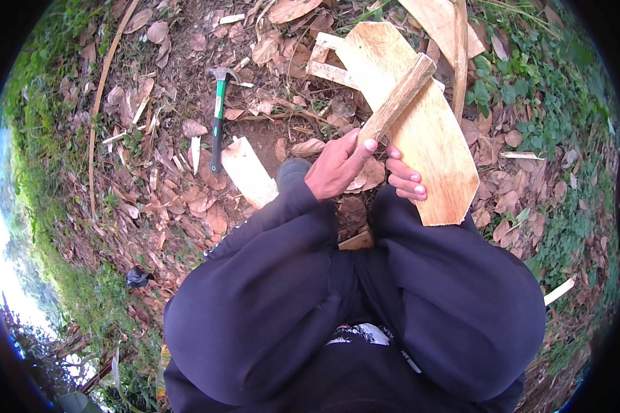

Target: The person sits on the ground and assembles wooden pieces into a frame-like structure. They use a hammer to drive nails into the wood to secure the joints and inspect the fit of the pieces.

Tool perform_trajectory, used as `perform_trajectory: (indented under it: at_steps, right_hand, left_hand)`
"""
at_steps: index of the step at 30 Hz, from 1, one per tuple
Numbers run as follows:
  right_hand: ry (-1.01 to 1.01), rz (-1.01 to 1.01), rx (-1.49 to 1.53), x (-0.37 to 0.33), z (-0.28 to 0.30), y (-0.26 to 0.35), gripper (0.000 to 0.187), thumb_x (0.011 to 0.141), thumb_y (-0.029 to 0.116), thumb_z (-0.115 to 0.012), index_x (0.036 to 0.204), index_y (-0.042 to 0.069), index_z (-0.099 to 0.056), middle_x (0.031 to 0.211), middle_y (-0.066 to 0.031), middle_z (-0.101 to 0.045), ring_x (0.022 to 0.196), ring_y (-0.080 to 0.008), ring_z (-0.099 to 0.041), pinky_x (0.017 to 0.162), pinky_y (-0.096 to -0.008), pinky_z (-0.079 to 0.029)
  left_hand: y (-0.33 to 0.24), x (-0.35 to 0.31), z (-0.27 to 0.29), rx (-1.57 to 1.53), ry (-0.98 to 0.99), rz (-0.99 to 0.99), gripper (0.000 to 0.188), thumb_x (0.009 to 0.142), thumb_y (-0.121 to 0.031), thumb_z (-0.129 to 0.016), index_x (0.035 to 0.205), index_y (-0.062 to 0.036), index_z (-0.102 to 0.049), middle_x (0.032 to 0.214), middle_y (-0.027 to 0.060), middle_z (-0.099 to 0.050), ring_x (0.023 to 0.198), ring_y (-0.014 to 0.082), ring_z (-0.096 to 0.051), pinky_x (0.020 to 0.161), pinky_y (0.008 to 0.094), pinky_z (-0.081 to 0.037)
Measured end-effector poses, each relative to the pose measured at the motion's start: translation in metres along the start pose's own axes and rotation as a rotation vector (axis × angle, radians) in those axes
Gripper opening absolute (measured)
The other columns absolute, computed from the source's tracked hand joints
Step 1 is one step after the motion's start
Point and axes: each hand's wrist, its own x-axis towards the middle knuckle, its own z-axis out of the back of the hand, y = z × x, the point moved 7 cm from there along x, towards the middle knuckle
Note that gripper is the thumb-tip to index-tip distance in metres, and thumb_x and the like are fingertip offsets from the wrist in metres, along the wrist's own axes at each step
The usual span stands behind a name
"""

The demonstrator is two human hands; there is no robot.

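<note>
My left hand (337, 165) is closed around the lower end of a short, rough wooden stick (401, 96). That stick slants up to the right and lies across a pale flat board (444, 162) with angled, cut-off ends. Curled over the board's left edge are the fingers of my right hand (405, 175); the rest of that hand is hidden behind the wood. The board is held above my right knee, tilted, its far end reaching over a small wooden frame (329, 71) on the ground.
A claw hammer (218, 120) with a green and black handle lies left, beside a pale wood offcut (246, 171). Farther right are another board (434, 27) and a long stick (460, 65). A thin curved strip (96, 117) rests on the leaf-strewn ground, among scattered wood chips.
</note>
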Motion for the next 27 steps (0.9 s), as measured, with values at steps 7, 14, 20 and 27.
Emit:
perform_trajectory:
  at_steps: [7,14,20,27]
  right_hand:
    - [0.043,-0.006,-0.045,0.000,0.005,-0.006,0.065,0.099,0.054,-0.054,0.127,-0.004,-0.043,0.092,-0.0177,-0.058,0.079,-0.0334,-0.064,0.064,-0.0417,-0.055]
    - [0.008,-0.199,0.094,-0.010,0.018,0.001,0.072,0.094,0.052,-0.063,0.129,-0.006,-0.040,0.090,-0.0196,-0.056,0.080,-0.0345,-0.063,0.065,-0.0430,-0.056]
    - [-0.290,-0.021,-0.188,-0.016,0.012,0.006,0.077,0.101,0.056,-0.049,0.138,-0.011,-0.041,0.100,-0.0275,-0.061,0.085,-0.0404,-0.066,0.069,-0.0437,-0.059]
    - [-0.904,0.511,-0.990,-0.074,-0.005,0.107,0.063,0.108,0.052,-0.041,0.142,0.000,-0.052,0.127,-0.0139,-0.067,0.117,-0.0249,-0.065,0.105,-0.0420,-0.049]
  left_hand:
    - [0.017,0.002,-0.003,0.135,-0.099,-0.259,0.047,0.111,-0.044,-0.043,0.124,-0.0016,-0.060,0.067,-0.0044,-0.048,0.063,0.0026,-0.044,0.057,0.0235,-0.037]
    - [0.016,-0.012,0.007,0.049,0.019,0.116,0.039,0.108,-0.035,-0.051,0.111,0.0017,-0.062,0.075,0.0159,-0.059,0.067,0.0285,-0.058,0.063,0.0400,-0.044]
    - [-0.007,-0.015,0.029,0.330,0.003,-0.176,0.031,0.104,-0.029,-0.057,0.099,0.0011,-0.062,0.064,0.0091,-0.057,0.057,0.0196,-0.056,0.057,0.0352,-0.045]
    - [-0.031,-0.013,0.045,0.443,-0.057,-0.171,0.035,0.105,-0.034,-0.057,0.099,0.0002,-0.062,0.068,0.0118,-0.060,0.064,0.0242,-0.061,0.062,0.0370,-0.047]
